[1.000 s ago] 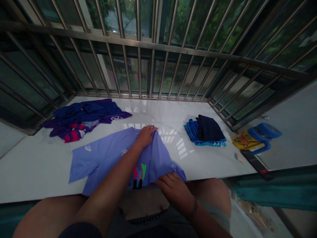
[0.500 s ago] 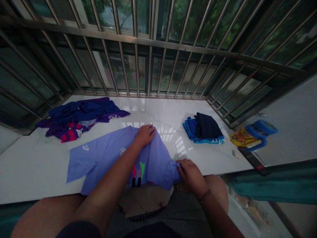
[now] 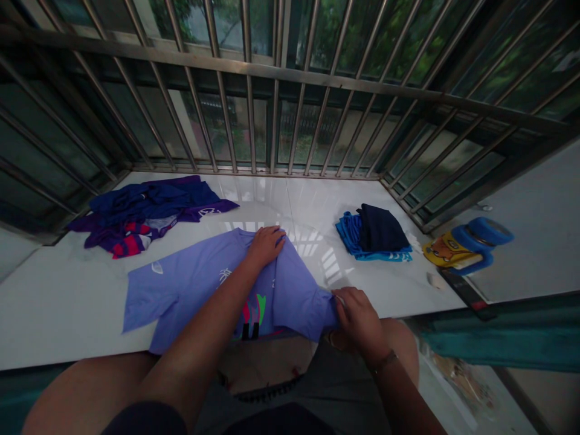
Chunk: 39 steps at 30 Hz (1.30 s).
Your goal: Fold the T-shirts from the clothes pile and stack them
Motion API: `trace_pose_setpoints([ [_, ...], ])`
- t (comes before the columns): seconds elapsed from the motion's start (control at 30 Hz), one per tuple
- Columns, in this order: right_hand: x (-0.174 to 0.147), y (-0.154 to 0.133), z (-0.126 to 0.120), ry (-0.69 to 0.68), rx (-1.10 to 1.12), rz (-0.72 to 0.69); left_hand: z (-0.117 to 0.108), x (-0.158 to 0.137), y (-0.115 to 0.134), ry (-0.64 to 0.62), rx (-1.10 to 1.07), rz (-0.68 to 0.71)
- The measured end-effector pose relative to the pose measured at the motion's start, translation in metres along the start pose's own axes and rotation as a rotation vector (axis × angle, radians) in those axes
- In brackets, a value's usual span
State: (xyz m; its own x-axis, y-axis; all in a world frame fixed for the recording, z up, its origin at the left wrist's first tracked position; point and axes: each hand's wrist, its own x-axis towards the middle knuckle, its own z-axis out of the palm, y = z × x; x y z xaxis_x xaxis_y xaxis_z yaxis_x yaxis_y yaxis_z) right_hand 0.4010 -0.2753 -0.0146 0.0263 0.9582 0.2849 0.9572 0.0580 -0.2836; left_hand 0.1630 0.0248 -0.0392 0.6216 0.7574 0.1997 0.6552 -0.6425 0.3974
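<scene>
A lavender T-shirt [image 3: 199, 272] with white marks and a colourful print lies on the white tiled ledge, its right part folded over toward the middle. My left hand [image 3: 266, 248] rests on the shirt near the collar, fingers laid along the fold. At the front edge of the ledge, my right hand [image 3: 360, 317] pinches the end of the sleeve and holds it out to the right. The fingertips of this hand are partly hidden by the cloth. The shirt's lower hem hangs at the ledge's edge, above my lap.
A loose heap of purple and navy clothes [image 3: 149, 205] lies at the back left. Folded blue and navy garments [image 3: 380, 229] are stacked to the right. Beside the right wall stands a yellow and blue jug [image 3: 462, 244]. Metal window bars [image 3: 276, 127] enclose the ledge.
My right hand has moved slightly right, drawing the sleeve out straighter. My left hand stays on the shirt near the collar.
</scene>
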Motion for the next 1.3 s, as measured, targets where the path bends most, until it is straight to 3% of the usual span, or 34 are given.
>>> trace_pose_setpoints([
  [0.1,-0.003,-0.004,0.007,-0.054,-0.057,-0.094,0.0,0.0,0.0,0.003,0.001,-0.003],
  [0.37,-0.006,0.011,0.006,0.0,-0.05,0.093,-0.008,-0.004,0.009,0.05,0.058,0.019],
  [0.43,-0.005,0.007,0.004,-0.032,-0.016,0.085,-0.014,-0.003,0.015,0.04,0.112,0.086],
  [0.57,-0.002,-0.003,0.007,-0.1,-0.029,0.094,-0.03,-0.011,0.041,-0.105,0.207,0.252],
  [0.67,-0.002,-0.004,0.01,-0.105,-0.046,0.123,-0.036,-0.042,0.078,-0.063,0.117,0.379],
  [0.77,-0.002,-0.003,0.011,-0.108,-0.047,0.135,-0.029,-0.097,0.118,-0.107,-0.022,0.682],
  [0.9,-0.002,-0.004,0.01,-0.114,-0.026,0.145,-0.002,-0.159,0.137,-0.123,0.075,0.774],
  [0.97,-0.002,-0.004,0.011,-0.104,-0.021,0.15,0.008,-0.17,0.132,-0.125,0.034,0.729],
  [1.03,-0.002,-0.004,0.012,-0.089,-0.019,0.149,0.012,-0.171,0.123,-0.153,-0.157,0.609],
  [1.2,-0.003,-0.001,0.012,-0.091,-0.008,0.139,0.006,-0.161,0.108,-0.152,-0.836,-0.054],
  [1.3,-0.005,-0.006,0.011,-0.055,0.002,0.14,0.005,-0.158,0.102,-0.139,-1.051,-0.222],
])
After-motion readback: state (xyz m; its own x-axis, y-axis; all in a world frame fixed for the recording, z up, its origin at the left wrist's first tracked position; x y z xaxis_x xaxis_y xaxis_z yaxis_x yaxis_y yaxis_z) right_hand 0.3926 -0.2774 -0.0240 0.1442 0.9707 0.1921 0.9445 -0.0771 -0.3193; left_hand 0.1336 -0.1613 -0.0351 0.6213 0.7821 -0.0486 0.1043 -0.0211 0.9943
